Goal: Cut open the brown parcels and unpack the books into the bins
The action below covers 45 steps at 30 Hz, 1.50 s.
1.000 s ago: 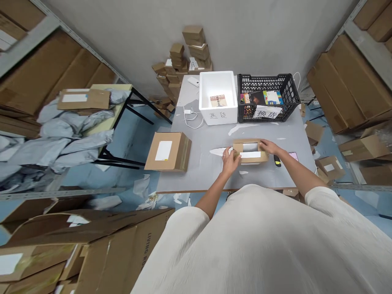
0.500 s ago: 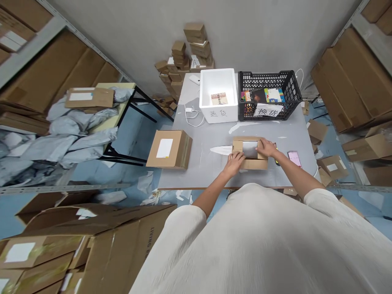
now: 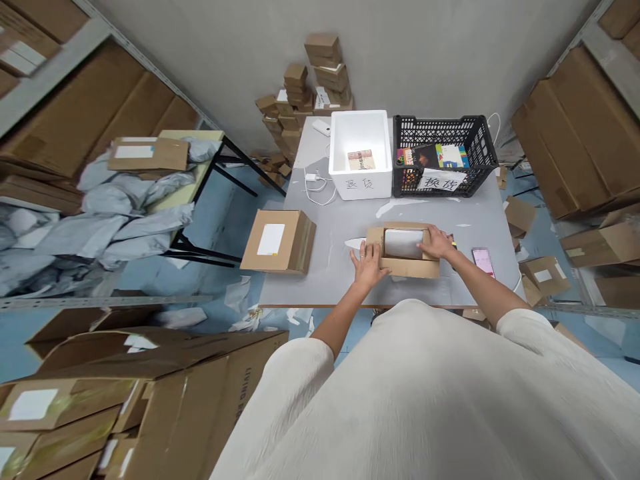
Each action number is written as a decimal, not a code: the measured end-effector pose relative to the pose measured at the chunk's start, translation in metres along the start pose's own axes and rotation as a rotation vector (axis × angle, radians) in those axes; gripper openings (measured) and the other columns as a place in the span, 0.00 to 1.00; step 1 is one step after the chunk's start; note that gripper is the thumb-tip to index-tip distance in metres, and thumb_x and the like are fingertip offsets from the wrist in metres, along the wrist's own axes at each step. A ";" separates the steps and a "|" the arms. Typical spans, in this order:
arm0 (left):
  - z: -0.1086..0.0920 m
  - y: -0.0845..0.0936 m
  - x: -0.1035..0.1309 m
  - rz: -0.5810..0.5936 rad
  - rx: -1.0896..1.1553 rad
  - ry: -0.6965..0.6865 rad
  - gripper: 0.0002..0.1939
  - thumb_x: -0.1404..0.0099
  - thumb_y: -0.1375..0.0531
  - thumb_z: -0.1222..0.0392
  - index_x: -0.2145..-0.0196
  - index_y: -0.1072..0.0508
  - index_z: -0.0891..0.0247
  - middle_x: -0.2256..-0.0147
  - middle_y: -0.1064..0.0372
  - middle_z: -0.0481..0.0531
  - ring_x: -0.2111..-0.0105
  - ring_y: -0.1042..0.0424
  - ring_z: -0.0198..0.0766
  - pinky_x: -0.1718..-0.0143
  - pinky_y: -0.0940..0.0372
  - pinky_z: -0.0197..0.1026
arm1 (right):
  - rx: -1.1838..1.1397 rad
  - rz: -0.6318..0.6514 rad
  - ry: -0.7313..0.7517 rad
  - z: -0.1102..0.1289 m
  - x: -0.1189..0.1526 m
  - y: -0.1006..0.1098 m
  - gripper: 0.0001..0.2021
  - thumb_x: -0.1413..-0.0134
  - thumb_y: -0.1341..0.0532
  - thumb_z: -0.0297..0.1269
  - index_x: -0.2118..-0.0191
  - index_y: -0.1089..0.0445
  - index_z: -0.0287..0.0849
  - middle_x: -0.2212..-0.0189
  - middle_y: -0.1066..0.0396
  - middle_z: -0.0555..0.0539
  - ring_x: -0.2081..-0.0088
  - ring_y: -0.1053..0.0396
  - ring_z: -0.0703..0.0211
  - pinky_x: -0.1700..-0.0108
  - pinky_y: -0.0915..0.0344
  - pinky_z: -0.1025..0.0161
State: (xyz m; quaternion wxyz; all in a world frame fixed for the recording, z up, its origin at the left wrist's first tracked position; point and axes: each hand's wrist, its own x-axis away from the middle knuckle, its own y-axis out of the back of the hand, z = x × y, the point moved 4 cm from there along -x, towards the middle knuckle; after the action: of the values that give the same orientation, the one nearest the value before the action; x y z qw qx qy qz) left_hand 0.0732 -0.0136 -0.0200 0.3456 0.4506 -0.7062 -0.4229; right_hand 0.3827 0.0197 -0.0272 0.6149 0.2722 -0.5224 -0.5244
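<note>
An opened cardboard box rests on the grey table in front of me, its flaps turned outward. Inside it lies a flat white item whose kind I cannot make out. My left hand lies against the left flap with its fingers spread. At the opposite end, my right hand grips the box's right side, fingertips reaching over the edge next to the white item. A small yellow-and-black object, partly hidden, is just beyond my right wrist.
A white foam box and a black plastic crate holding books stand at the table's back. A closed carton sits at the left edge. A phone lies right. A large open carton stands on the floor at lower left.
My left hand has moved left and spread its fingers, and the left flap is now folded outward. More of the white item shows. My right hand stays at the box's right end.
</note>
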 end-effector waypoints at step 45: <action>0.006 -0.038 -0.007 0.126 0.311 0.006 0.56 0.37 0.25 0.57 0.20 0.49 0.55 0.25 0.46 0.69 0.32 0.33 0.65 0.32 0.34 0.61 | 0.392 -0.134 0.235 0.076 0.011 0.010 0.19 0.28 0.42 0.35 0.37 0.27 0.38 0.39 0.26 0.30 0.40 0.35 0.35 0.38 0.43 0.47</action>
State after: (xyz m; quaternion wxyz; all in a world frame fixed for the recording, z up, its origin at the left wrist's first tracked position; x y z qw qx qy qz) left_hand 0.0834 -0.0141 -0.0574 0.2994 0.4546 -0.7891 -0.2845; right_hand 0.3145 0.0292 0.0090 0.5708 0.4795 -0.5198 -0.4174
